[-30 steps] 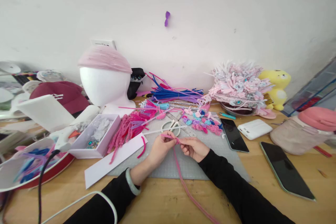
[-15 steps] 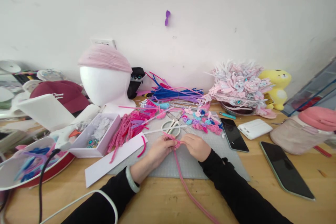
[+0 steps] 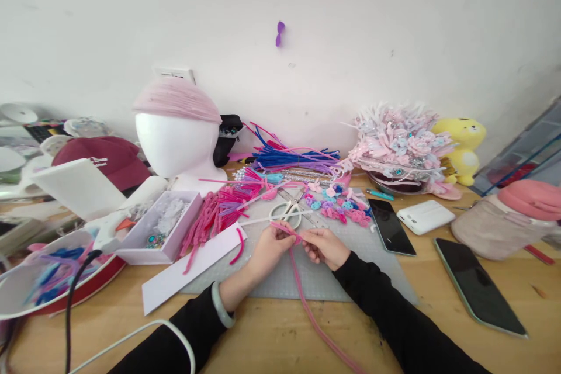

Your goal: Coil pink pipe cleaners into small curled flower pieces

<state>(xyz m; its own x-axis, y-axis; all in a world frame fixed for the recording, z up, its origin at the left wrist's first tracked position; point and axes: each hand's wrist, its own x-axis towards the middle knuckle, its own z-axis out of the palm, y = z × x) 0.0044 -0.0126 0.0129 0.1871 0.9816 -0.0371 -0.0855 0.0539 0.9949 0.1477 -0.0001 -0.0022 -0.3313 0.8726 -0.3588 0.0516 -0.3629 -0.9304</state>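
A long pink pipe cleaner [image 3: 307, 304] runs from my fingertips down across the grey cutting mat [image 3: 377, 272] toward the table's near edge. My left hand [image 3: 268, 247] pinches its upper end, and my right hand [image 3: 323, 246] pinches it just beside, the two thumbs almost touching. Both hands hover low over the mat. White-handled scissors [image 3: 287, 210] lie just beyond my fingers. A row of small pink, blue and purple pipe-cleaner flowers [image 3: 339, 207] sits to the right of the scissors.
A pile of pink pipe cleaners [image 3: 214, 213] and a white card strip [image 3: 188, 272] lie left of my hands, beside an open box [image 3: 153, 234]. A foam head [image 3: 175, 134] stands behind. Two phones [image 3: 388, 225] [image 3: 477, 283], a power bank [image 3: 425, 215] and a decorated headpiece [image 3: 401, 143] are to the right.
My hands drew together and rolled over the pipe cleaner's end half a second ago, then parted slightly again, with the right palm turned back up. The pipe cleaner's long tail has barely shifted.
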